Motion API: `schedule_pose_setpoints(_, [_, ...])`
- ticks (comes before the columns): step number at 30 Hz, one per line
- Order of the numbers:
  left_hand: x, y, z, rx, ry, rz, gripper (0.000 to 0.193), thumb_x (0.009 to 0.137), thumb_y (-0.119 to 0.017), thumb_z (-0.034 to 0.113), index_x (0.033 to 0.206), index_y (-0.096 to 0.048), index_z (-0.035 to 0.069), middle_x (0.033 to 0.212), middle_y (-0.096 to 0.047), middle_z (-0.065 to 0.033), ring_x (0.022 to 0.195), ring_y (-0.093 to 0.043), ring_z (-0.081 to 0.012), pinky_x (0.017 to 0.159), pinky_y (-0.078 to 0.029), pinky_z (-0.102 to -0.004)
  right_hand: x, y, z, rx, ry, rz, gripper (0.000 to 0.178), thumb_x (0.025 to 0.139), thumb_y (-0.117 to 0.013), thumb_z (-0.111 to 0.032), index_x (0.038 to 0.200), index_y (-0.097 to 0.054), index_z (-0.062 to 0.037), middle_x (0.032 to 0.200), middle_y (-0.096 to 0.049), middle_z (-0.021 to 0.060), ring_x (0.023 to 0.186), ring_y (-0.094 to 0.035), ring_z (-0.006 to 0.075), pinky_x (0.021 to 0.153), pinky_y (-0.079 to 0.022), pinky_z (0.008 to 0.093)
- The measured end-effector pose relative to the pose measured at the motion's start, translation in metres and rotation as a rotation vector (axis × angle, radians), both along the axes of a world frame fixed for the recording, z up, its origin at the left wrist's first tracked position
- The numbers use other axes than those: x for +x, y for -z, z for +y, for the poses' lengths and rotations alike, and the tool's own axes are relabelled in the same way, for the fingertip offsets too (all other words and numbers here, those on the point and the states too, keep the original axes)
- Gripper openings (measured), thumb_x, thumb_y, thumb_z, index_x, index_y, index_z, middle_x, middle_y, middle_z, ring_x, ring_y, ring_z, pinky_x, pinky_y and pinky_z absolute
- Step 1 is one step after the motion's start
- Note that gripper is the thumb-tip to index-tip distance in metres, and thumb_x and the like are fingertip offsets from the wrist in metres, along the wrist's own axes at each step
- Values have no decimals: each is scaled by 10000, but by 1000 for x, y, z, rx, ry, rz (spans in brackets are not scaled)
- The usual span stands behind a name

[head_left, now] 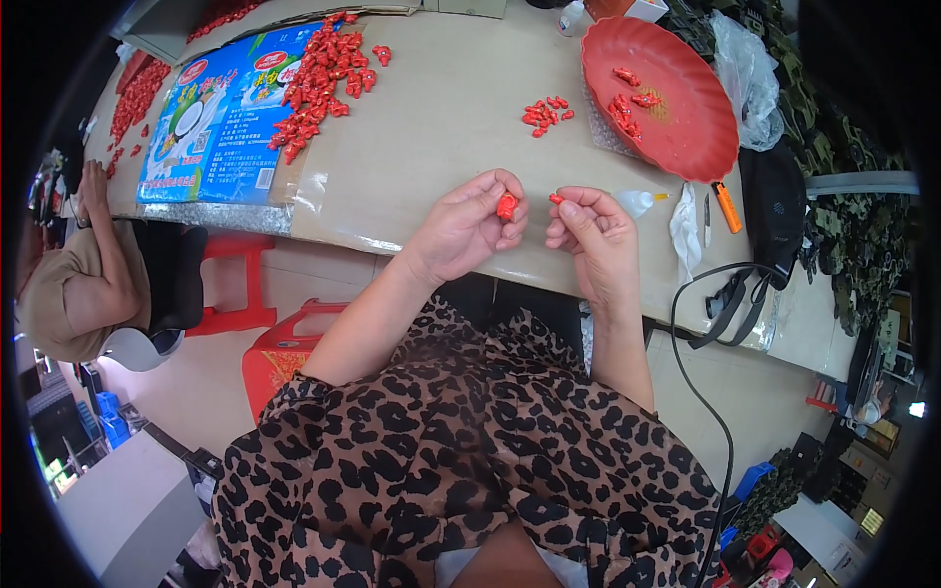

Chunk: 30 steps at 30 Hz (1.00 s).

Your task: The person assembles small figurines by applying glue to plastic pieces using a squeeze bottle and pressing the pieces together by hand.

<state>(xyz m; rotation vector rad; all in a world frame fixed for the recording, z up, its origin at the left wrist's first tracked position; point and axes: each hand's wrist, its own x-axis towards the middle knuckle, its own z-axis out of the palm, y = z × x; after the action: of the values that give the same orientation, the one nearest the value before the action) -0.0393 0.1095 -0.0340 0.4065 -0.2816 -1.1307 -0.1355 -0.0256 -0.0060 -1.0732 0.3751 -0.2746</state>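
My left hand (469, 227) is closed on a small glossy red figure-like piece (507, 206), held between thumb and fingers just beyond the table's near edge. Facing it, my right hand (595, 232) pinches a smaller red part (556, 198) between thumb and fingertip. A short gap separates the two red parts. Farther off on the table lies a loose cluster of small red parts (544, 116). To the left, a large heap of red pieces (328, 78) partly covers a blue printed cardboard sheet (221, 118). Beside my right hand rests a squeeze bottle with a yellow tip (635, 203).
A scalloped red plate (686, 78) at the right holds a few red pieces. Near it lie a white cloth (685, 235), an orange cutter (726, 208) and a black bag (774, 211) with a cable. Another person (93, 279) sits at the left beside red stools (279, 358).
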Motion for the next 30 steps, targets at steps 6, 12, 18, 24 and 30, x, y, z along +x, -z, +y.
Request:
schedule_pose_setpoints(6, [-1, -2, 0, 23, -1, -23, 169, 863, -409, 206, 921, -438, 50, 762, -436, -51, 649, -399, -135, 562, -333, -225, -3, 1, 5, 146, -20, -60, 152, 782, -542, -39, 916, -526, 32, 787, -582, 105, 632, -584, 137, 563, -501, 238])
schedule_pose_setpoints(12, [-4, -5, -1, 97, -14, -46, 207, 883, -364, 198, 959, -446, 24, 777, -454, -34, 661, -415, -115, 565, -344, -218, -2, 4, 13, 161, 23, -99, 138, 784, -544, -46, 902, -537, 25, 770, -581, 97, 610, -565, 121, 534, -487, 226])
schedule_pose_setpoints(18, [-5, -3, 0, 87, -15, -108, 183, 877, -379, 179, 966, -443, 33, 791, -460, -30, 678, -420, -111, 588, -344, -219, -4, 11, 16, 40, 90, -133, 113, 786, -548, -49, 875, -554, 19, 753, -572, 65, 543, -499, 78, 476, -438, 198])
schedule_pose_setpoints(24, [-4, -2, -1, 74, -35, -130, 170, 867, -400, 171, 959, -443, 36, 799, -465, -30, 680, -423, -111, 601, -345, -222, -6, 16, 9, -535, 196, 0, 93, 770, -566, -50, 846, -566, 4, 734, -554, 54, 535, -489, 65, 466, -412, 211])
schedule_pose_setpoints(30, [-5, -1, -1, 86, -61, -124, 162, 849, -440, 149, 961, -444, 32, 833, -494, -50, 698, -439, -117, 617, -358, -226, -10, 20, 4, -1288, 348, 70, 103, 726, -616, -56, 806, -567, -14, 743, -533, 58, 541, -482, 87, 469, -384, 209])
